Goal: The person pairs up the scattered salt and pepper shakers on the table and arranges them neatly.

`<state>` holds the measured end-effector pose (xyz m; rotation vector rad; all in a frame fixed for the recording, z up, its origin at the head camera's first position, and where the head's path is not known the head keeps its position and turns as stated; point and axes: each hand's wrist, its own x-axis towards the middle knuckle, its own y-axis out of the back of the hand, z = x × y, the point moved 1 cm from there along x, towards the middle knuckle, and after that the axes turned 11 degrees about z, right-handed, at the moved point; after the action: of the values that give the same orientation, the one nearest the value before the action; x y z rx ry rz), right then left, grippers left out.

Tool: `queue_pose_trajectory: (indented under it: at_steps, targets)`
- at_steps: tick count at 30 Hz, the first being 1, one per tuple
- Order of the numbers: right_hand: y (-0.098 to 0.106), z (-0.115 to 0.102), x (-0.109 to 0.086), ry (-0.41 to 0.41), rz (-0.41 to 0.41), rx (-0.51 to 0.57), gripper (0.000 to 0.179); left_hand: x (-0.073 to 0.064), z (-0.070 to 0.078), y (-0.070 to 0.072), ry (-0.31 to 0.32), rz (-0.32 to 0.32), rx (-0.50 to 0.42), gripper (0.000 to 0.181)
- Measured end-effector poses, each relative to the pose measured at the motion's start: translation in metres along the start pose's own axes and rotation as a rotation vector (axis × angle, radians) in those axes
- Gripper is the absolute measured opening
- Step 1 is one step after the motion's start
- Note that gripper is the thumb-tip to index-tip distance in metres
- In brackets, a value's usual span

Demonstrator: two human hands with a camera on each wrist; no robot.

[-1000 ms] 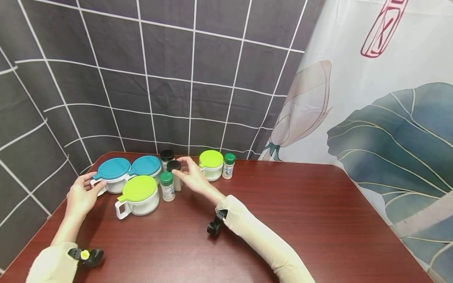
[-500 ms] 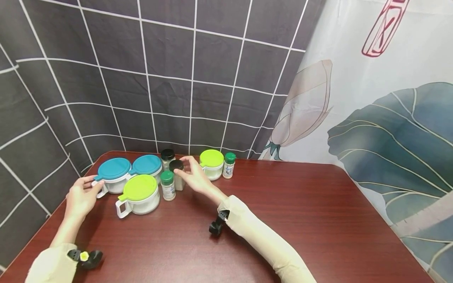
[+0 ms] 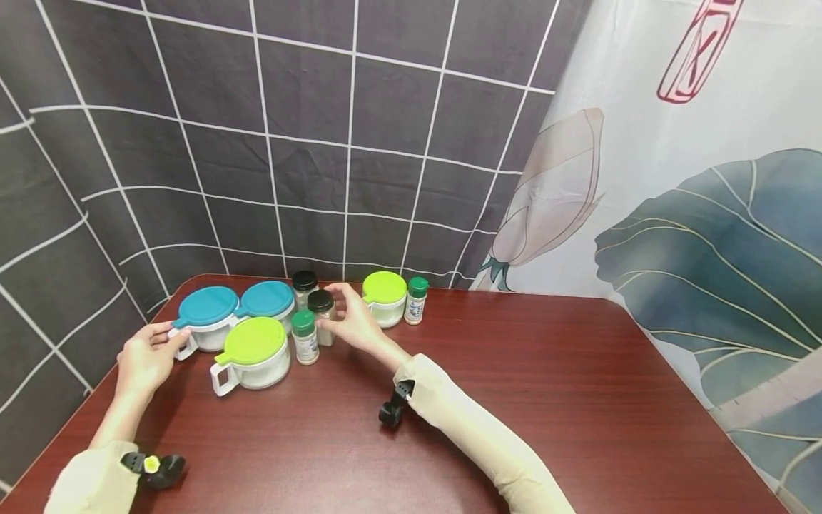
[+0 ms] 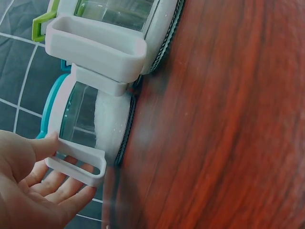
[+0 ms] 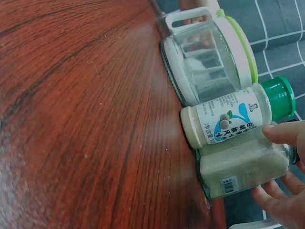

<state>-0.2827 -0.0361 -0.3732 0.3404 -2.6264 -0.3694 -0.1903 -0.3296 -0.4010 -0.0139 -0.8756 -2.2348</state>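
Presently pinching with the left grip (image 3: 145, 357), rather narrow, the white handle (image 4: 78, 162) of the blue-lidded jar (image 3: 212, 337), with thumb on one side and fingers on the other. Finding this jar upright on the surface (image 3: 359, 442), just to the right of the left grip, with a white filling behind its clear wall.

Holding with the right grip (image 3: 355, 323), also rather narrow, the black-capped jar (image 3: 326, 334), with thumb on one side and fingers curled around the other; impossible to tell how firmly. Finding this jar upright inside the curve of the right grip, with pale powder and a small barcode (image 5: 229, 185) low on its wall.

Seeing just beside it, to the left of the right grip, a green-capped bottle (image 3: 307, 348) with a printed label (image 5: 229, 117); not clear about touch between thumb and bottle. Seeing between both grips a lime-lidded jar (image 3: 253, 343), with its handle toward the left grip's side, and behind it a second blue-lidded jar (image 3: 266, 300). Noticing, farther back and to the left of the right grip, another black-capped jar (image 3: 305, 282).

Seeing also, to the right of the right grip, a second lime-lidded jar (image 3: 384, 288) and, just beside, a second green-capped bottle (image 3: 415, 308), both upright. Facing, behind both grips, a dark grey cloth (image 3: 315, 93) with white grid lines, and, well right of the right grip, a pale cloth (image 3: 642, 250) with printed leaves.
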Motion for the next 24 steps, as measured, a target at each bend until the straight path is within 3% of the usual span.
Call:
queue_pose_trajectory:
  at_steps: [9, 15, 24]
  targets:
    - [-0.008, 0.028, 0.007, -0.004, 0.018, -0.064, 0.056, 0.0, -0.004, 0.003, 0.03, -0.044, 0.046, 0.054]
    - [-0.007, 0.029, 0.006, 0.02, 0.028, -0.086, 0.056, 0.0, -0.004, 0.002, 0.018, -0.034, 0.063, 0.05]
    - [-0.005, 0.03, 0.003, 0.05, 0.063, -0.118, 0.057, -0.003, 0.0, -0.001, 0.058, 0.017, 0.062, 0.044]
